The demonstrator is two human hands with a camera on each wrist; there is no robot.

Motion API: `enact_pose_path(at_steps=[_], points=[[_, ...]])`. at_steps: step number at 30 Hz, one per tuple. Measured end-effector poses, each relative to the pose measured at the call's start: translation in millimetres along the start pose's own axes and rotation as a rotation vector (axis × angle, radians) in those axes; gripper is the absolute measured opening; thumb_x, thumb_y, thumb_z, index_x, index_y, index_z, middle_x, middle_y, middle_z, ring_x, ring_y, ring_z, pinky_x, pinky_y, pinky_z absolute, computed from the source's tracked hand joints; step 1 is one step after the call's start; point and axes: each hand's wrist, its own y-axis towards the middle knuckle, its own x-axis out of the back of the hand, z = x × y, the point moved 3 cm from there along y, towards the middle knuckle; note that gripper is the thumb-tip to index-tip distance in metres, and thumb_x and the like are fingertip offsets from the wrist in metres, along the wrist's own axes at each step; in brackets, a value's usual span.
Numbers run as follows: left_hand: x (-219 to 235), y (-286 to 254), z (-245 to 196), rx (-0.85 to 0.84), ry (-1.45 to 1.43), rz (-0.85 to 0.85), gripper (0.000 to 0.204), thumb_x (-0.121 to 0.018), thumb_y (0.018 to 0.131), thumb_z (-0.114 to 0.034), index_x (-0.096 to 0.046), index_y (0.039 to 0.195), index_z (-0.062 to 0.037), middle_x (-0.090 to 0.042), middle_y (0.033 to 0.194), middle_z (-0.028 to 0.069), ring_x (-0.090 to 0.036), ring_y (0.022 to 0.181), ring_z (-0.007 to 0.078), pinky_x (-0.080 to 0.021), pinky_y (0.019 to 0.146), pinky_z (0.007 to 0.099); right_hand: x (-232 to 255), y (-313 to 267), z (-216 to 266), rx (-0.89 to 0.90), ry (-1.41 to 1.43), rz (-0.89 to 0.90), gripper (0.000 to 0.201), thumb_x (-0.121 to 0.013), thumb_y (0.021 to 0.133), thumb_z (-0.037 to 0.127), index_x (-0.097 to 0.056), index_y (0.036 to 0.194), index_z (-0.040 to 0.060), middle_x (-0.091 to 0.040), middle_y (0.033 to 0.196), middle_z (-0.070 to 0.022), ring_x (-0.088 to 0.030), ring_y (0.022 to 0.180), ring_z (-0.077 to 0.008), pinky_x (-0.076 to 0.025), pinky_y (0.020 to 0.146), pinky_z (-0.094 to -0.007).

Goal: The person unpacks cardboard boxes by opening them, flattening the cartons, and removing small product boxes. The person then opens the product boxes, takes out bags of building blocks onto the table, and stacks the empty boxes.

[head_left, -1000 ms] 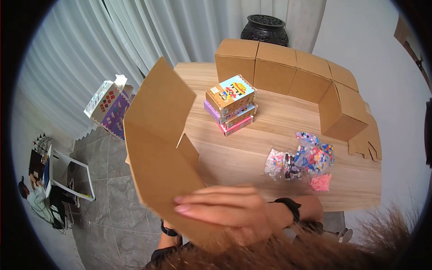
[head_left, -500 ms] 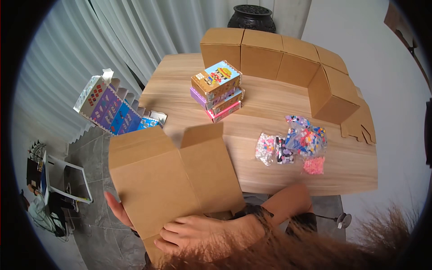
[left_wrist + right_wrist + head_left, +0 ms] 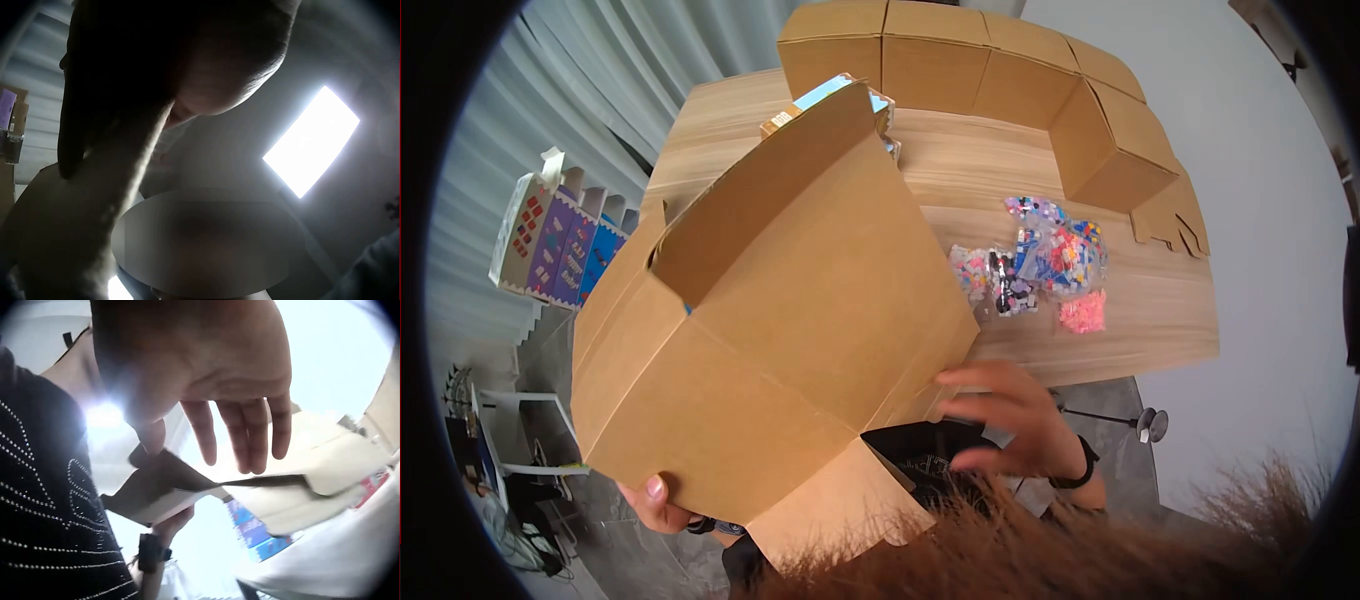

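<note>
A partly unfolded brown cardboard box [image 3: 800, 270] is held over the front of the table, its flaps spread and one side raised at the back. My left hand [image 3: 658, 505] grips its near left edge, thumb on top and fingers hidden underneath. In the dark left wrist view the left hand [image 3: 231, 69] is close against the cardboard [image 3: 69, 212]. By the box's right edge hovers my right hand [image 3: 1012, 415], fingers spread and holding nothing. The right wrist view shows the right hand [image 3: 206, 362] with straight, loose fingers above the cardboard [image 3: 306, 459].
Folded brown boxes [image 3: 1030, 75] line the table's back and right sides. Bags of colourful beads [image 3: 1055, 250] lie right of the box. A stack of small printed boxes [image 3: 785, 120] is partly hidden behind the cardboard. A purple-blue printed carton [image 3: 560, 240] stands at the left.
The cardboard box has turned and tilted, with one side now raised. My right hand has come off it and moved right, while the left has its thumb over the near left edge.
</note>
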Motion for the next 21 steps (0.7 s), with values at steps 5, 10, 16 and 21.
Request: enact_pose_path(at_steps=[5,10,16,21], points=[[-13,24,9,-0.016,-0.069,0.061,0.061,-0.063,0.09,-0.023,-0.048,0.141,0.0079,-0.061,0.132,0.026,-0.064,0.12,0.0324,-0.052,0.097,0.042,-37,-65,-50,-0.392,0.374,-0.39,0.043,-0.077,0.092,0.035,-0.072,0.116,0.0001,-0.07,0.125,-0.0184,-0.069,0.112,-0.0294,-0.052,0.098,-0.0383],[-70,62,38,0.002,-0.233,0.223,0.061,-0.063,0.091,-0.023,-0.048,0.142,0.0075,-0.061,0.132,0.0254,-0.064,0.12,0.0322,-0.052,0.097,0.0416,-80,-36,-51,-0.36,1.2,-0.294,0.098,-0.075,0.089,0.058,-0.044,0.151,-0.011,-0.051,0.152,-0.0247,-0.05,0.142,-0.0333,-0.041,0.116,-0.0477],[-119,81,38,-0.028,-0.35,0.316,0.06,-0.062,0.093,-0.024,-0.048,0.142,0.007,-0.061,0.133,0.0248,-0.064,0.12,0.0319,-0.052,0.097,0.0413,-32,-16,-49,-0.216,1.465,-0.312,0.077,-0.074,0.093,0.043,-0.053,0.144,-0.0091,-0.059,0.146,-0.0192,-0.058,0.134,-0.0253,-0.041,0.116,-0.041],[-137,87,34,-0.076,-0.413,0.314,0.059,-0.062,0.094,-0.025,-0.048,0.142,0.0066,-0.062,0.133,0.0243,-0.063,0.12,0.0317,-0.052,0.097,0.041,-18,-12,-63,-0.19,1.488,-0.357,0.047,-0.07,0.099,0.021,-0.062,0.137,-0.0059,-0.069,0.132,-0.0126,-0.064,0.123,-0.0187,-0.049,0.106,-0.0335]])
